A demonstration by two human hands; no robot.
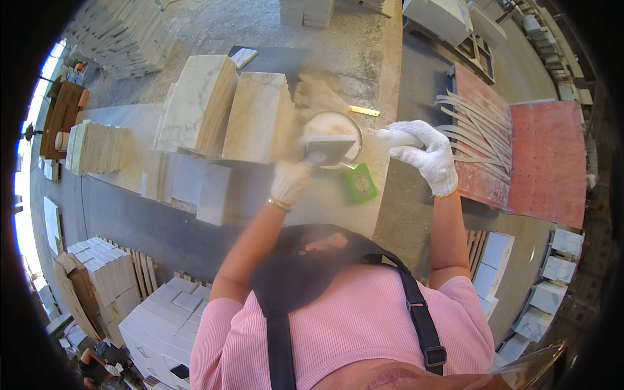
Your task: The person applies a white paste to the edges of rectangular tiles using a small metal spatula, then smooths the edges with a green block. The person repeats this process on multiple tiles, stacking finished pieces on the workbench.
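Note:
My left hand [290, 182], in a white knit glove and blurred by motion, is closed on a grey flat-bladed scraper [330, 151]. The blade lies over the near part of a round, dark-rimmed tub [359, 138] with white paste [331, 123] in it. To the tub's right, my right hand [429, 156], also gloved, wraps round the white handle [402, 138] of a tool. That tool's narrow end points left toward the tub; its kind is unclear. A green square block [361, 183] lies just nearer than the tub. Beyond it lies a yellow cutter knife [364, 111].
Stacks of pale marble tiles [255, 117] stand left of the tub, with more tiles [97, 148] farther left. White strips [478, 133] lie across a red board [546, 156] at right. White boxes [169, 325] are piled at lower left, where another person [97, 361] is partly visible.

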